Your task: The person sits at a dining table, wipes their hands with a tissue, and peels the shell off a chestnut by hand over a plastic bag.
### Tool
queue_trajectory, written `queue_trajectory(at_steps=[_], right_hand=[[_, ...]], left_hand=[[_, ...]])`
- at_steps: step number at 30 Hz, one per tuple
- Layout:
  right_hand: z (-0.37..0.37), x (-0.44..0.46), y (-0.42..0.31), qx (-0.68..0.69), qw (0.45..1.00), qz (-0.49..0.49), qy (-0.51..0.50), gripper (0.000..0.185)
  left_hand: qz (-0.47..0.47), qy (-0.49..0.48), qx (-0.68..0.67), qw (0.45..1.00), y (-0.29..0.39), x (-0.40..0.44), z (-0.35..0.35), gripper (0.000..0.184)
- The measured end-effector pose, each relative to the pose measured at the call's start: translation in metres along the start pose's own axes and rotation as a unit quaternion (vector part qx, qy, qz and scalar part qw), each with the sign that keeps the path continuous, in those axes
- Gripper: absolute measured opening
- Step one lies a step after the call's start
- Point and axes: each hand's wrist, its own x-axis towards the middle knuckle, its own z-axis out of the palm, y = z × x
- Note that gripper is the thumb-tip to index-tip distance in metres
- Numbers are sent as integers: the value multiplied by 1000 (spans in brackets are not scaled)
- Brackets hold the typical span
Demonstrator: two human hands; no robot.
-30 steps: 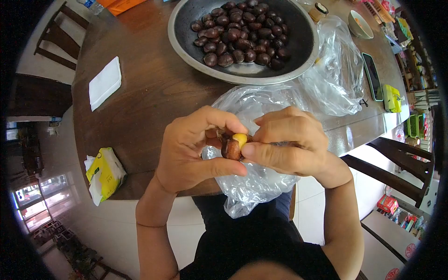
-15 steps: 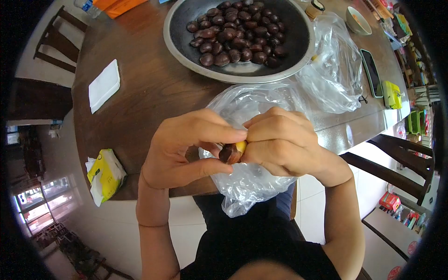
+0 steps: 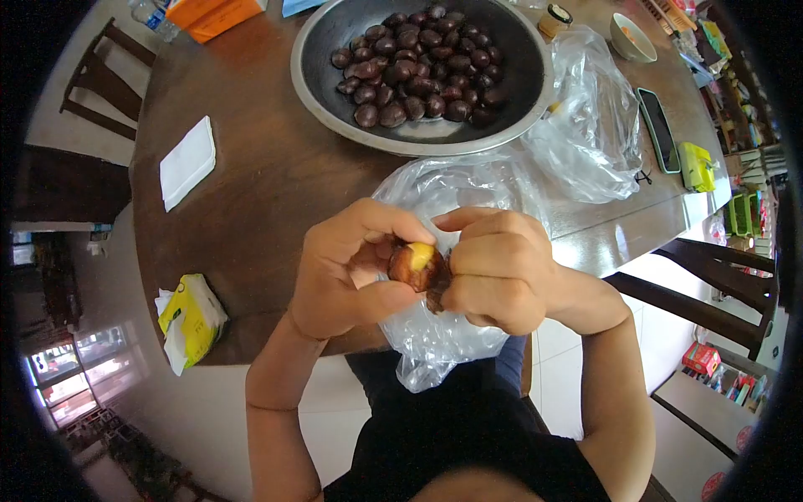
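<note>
Between the thumb and fingers of my left hand (image 3: 343,259) is a partly peeled chestnut (image 3: 414,266), its yellow flesh showing at the top and brown skin around it. My right hand (image 3: 502,272) is closed close beside it, fingers curled against a dark strip of chestnut shell (image 3: 436,294). The strip seems to be still joined to the nut. Under both hands, a clear plastic bag (image 3: 443,347) lies over the table edge and hangs down. Beyond them, a wide metal basin (image 3: 322,125) holds many dark brown chestnuts (image 3: 418,71).
A second plastic bag (image 3: 585,125) lies right of the basin, with a phone (image 3: 658,130), a yellow packet (image 3: 697,167), a small jar (image 3: 554,21) and a bowl (image 3: 631,40) nearby. Leftward are a folded white tissue (image 3: 187,163) and a yellow tissue pack (image 3: 196,318).
The chestnut has turned upward in my left hand, and more of its yellow flesh faces me. My right hand has shifted slightly, with a dark strip of shell now showing beside its fingers.
</note>
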Motion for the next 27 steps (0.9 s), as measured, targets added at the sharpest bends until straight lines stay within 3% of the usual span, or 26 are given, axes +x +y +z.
queue_trajectory(at_steps=[3, 6, 9, 11, 15, 16, 20, 22, 24, 27], right_hand=[[-8, 4, 0, 39, 998, 24, -35, 18], [-13, 11, -2, 64, 990, 109, -56, 8], [-17, 8, 2, 148, 973, 171, -42, 11], [-13, 7, -1, 207, 951, 227, 36, 13], [-19, 14, -3, 381, 806, 421, 166, 18], [-29, 18, 1, 374, 816, 419, 136, 14], [-62, 24, -1, 96, 885, 434, -136, 14], [-61, 20, -1, -39, 910, 348, -222, 22], [-59, 18, -6, -103, 916, 283, -264, 44], [-57, 10, -22, 17, 874, 304, -380, 53]], left_hand=[[-35, 4, -143, 989, -2, -1, 1, 38], [-30, 17, -137, 990, 2, 1, 1, 39], [23, 12, -12, 1000, 6, 2, 4, 41], [4, 61, 1, 998, 9, 3, 14, 44], [-2, 118, -4, 993, 8, 1, 17, 48], [-2, 116, -8, 993, 8, 2, 17, 50], [7, 106, -10, 994, 9, 1, 14, 56], [16, 107, -4, 994, 8, -1, 14, 57], [28, 115, -1, 993, 7, -1, 15, 58], [17, 168, 46, 985, 16, 0, 16, 61]])
